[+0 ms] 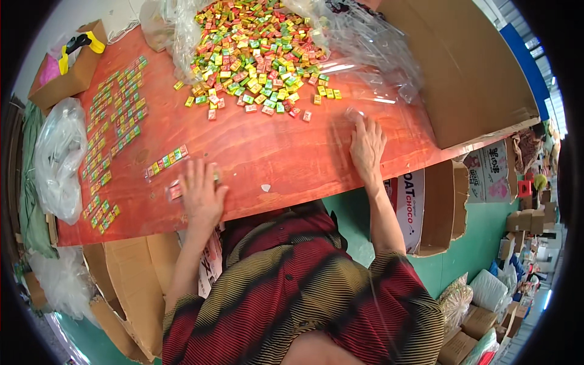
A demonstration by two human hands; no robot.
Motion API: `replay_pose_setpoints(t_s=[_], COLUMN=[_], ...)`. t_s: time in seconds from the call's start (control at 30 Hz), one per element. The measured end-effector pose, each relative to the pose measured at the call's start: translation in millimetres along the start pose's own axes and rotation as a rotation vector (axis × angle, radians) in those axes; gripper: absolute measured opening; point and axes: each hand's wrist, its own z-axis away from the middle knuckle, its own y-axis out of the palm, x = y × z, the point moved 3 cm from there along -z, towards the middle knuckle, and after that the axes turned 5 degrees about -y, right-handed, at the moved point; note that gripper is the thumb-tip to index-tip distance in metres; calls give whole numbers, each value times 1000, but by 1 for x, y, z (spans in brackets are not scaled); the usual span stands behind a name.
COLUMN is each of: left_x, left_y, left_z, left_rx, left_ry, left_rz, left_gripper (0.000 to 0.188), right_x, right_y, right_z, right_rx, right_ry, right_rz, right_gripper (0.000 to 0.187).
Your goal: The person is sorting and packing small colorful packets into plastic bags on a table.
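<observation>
My left hand (202,193) lies palm down on the red tabletop, fingers stretched out. Small coloured boxes, one of them reddish (174,191), peek out from beside and under it; the rest are hidden by the hand. Just beyond it is a short row of small red, yellow and green boxes (166,162), set side by side. Over on the right, my right hand (367,146) reaches forward with fingers extended. Its fingertips are at a small, blurred pinkish box (354,114). Farther away, a big loose pile of such boxes (255,61) spreads across the table.
More boxes stand in neat rows (121,115) at the table's left. Clear plastic bags (59,159) hang by the left edge, and clear film (380,52) lies by the pile. A tall cardboard box (468,67) walls the right side. Open cartons (140,274) sit below the table.
</observation>
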Motion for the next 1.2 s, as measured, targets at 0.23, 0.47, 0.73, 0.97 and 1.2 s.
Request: replay_pose_setpoints(t_s=[0.23,0.47,0.73,0.97,1.2], left_x=[26,-60,-103,-72,-64], left_y=[1,-7,27,15,12], left_z=[0,-5,-28,-12,-13], left_rx=[-154,-164,48,-58,-101], left_ry=[-247,179,282,202,155], left_rz=[-55,144,326,214,277], left_gripper=[43,52,52,33,25], right_x=[40,60,-44,42,46], right_y=[-12,1,57,4,-6], right_z=[32,13,-35,18,8], right_rx=[246,193,119,222,159], right_ry=[8,-151,44,-212,-205], right_rz=[-273,-637,9,-365,-448], right_gripper=[17,33,21,21,24])
